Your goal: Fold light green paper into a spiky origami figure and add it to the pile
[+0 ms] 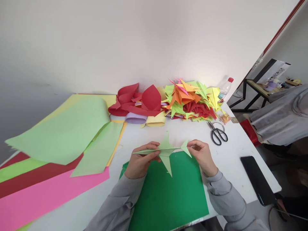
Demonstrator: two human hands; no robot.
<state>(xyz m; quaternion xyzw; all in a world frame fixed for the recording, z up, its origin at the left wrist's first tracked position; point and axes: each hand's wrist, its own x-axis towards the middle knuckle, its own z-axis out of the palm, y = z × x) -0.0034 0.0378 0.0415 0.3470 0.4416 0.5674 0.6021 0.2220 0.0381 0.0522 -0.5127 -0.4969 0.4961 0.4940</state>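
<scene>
A light green paper airplane [165,149] with wings and a small tail is held level between my two hands. My left hand [141,160] pinches its body near the pointed nose, thumb and fingers on either side. At the other end, my right hand [203,156] grips the tail with its fingertips. Below the airplane lies a sheet of green paper [170,195] on the white table [231,179].
Large coloured sheets [64,131] cover the left side. Rolled paper pieces [151,100] and a heap of folded paper airplanes [187,99] line the wall. Scissors [218,134], a bottle [225,88] and a black phone [257,179] are on the right; a person's grey clothing [281,118] shows beyond.
</scene>
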